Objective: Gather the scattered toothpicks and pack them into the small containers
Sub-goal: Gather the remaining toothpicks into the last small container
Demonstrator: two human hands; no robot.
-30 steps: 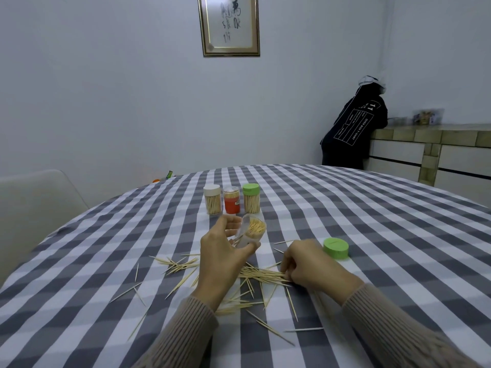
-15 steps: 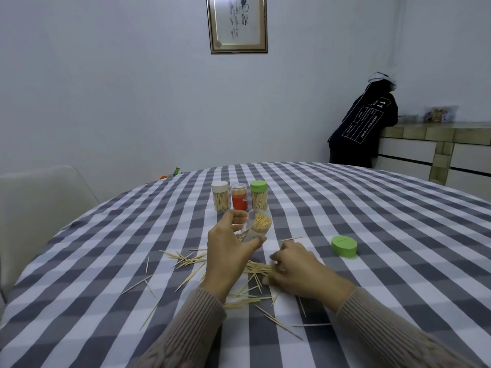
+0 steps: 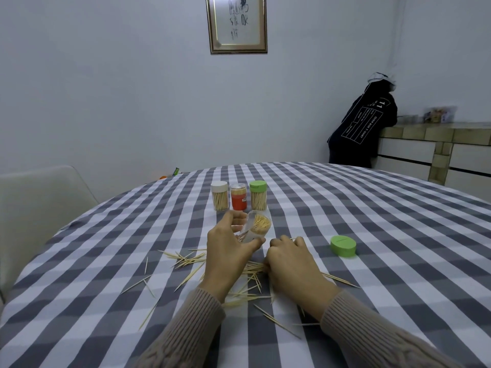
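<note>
Obstacles and free room on the worktop (image 3: 372,235). Three capped containers (image 3: 239,196) stand in a close row beyond the hands, blocking a straight reach forward. A loose green lid (image 3: 343,245) lies right of the right hand (image 3: 288,258), with bare cloth between them. Scattered toothpicks (image 3: 186,260) cover the cloth left of and beneath the left hand (image 3: 228,248). Open cloth extends far right and far left.

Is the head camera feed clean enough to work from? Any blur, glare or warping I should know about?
Head view: light is soft and even, no glare; the open container in the left hand and the scattered toothpicks read sharp; the right hand too. Wide-angle warping bows the table edge; the far counter items look smeared.
</note>
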